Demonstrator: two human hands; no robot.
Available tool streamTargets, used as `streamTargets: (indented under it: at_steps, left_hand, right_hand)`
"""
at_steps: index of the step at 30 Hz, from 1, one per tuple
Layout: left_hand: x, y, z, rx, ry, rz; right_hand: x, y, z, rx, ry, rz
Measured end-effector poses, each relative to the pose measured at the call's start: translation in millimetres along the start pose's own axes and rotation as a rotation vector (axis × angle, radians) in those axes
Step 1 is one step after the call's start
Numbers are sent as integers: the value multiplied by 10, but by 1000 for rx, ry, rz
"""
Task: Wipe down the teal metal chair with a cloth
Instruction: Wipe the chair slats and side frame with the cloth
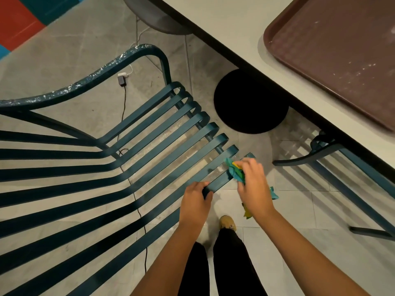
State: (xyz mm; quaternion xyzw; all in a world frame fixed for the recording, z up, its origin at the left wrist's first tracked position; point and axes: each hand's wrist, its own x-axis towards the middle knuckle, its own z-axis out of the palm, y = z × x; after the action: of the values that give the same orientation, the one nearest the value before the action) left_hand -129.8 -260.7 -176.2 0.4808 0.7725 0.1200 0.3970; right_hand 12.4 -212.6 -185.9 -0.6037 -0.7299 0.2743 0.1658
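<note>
Teal metal chair [53, 137] is set on the tiled floor [85, 50] beside the table [224, 22]; a cloth [235, 170] is gripped against its nearest seat slat by the fingers of the right hand [254, 189], and that slat is clasped by the fingers of the left hand [195, 199].

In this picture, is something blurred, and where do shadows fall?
Head view: the right hand and its cloth are slightly motion-blurred; the left hand, gripping the teal chair, is sharper; striped slat shadows lie on the floor; the wide-angle lens fans the slats at left.
</note>
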Motion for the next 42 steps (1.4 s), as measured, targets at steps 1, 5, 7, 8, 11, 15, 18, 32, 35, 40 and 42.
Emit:
streamTargets:
  at_steps: [1,5,7,8,11,15,18,32,35,40,42]
  left_hand:
    - [6,4,5,13,-8,15]
    - [31,50,26,37,-23,56]
    - [44,71,42,43,-25,67]
    - [49,76,45,46,-26,67]
    - [62,70,34,55,-33,67]
    - [77,46,18,57,-51,69]
    - [95,52,11,66,-56,54]
    - [222,174,80,9,-94,73]
    - [220,164,97,3,-70,72]
    - [224,172,68,-9,-92,48]
    - [221,181,55,-10,-100,39]
  right_hand:
    - [-31,-17,33,-55,-21,-57]
    - [-6,11,74,-198,-7,-132]
    - [-8,-2,81,-193,17,-109]
    - [-18,-16,89,-184,25,-97]
    - [-7,-22,100,-120,43,-13]
    - [199,155,-13,26,53,181]
    - [361,300,-79,25,-24,185]
    - [176,213,11,87,53,139]
    - [311,331,25,130,82,236]
    - [462,466,-4,160,53,320]
    - [439,418,-41,168,52,293]
